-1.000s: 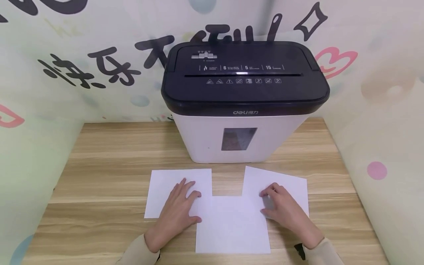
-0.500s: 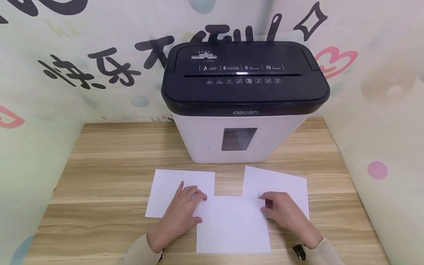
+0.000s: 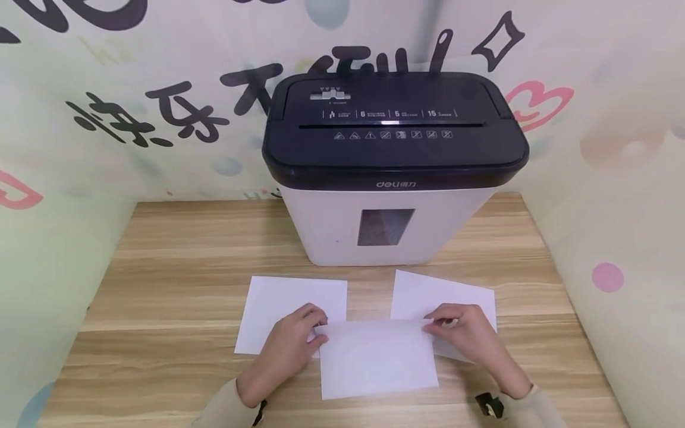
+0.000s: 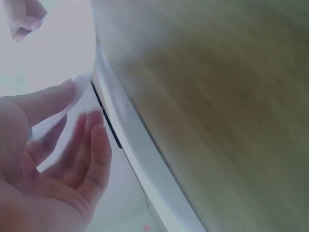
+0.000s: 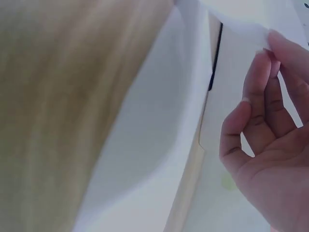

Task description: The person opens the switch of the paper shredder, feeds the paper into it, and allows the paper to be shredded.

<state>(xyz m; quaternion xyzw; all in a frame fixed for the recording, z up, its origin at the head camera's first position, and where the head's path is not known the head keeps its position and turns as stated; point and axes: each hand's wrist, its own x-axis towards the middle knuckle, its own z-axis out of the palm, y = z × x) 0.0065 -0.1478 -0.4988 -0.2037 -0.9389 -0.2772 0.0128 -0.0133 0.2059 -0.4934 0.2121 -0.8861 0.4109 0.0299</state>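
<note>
Both hands pinch a white sheet of paper [image 3: 379, 359] by its two far corners, its far edge raised off the table. The left hand [image 3: 286, 345] has thumb and fingers at the left corner; in the left wrist view its thumb presses on the paper. At the right corner the right hand [image 3: 471, 333] grips the sheet between thumb and fingertips, which the right wrist view also shows. Under and beyond the hands lie a left sheet of paper [image 3: 275, 303] and a right sheet of paper [image 3: 449, 292], each partly covered by a hand and the raised sheet.
A black-and-white paper shredder [image 3: 396, 157] stands behind the sheets, its feed slot [image 3: 393, 125] on top and a dark window [image 3: 385, 227] in front. Patterned walls [image 3: 605, 196] enclose the wooden table [image 3: 182, 273] at the back and sides.
The middle sheet, flat before, now has its far edge lifted in both hands. Earlier the left hand slid the left sheet slightly rightward; its fingers have since closed at the middle sheet's corner.
</note>
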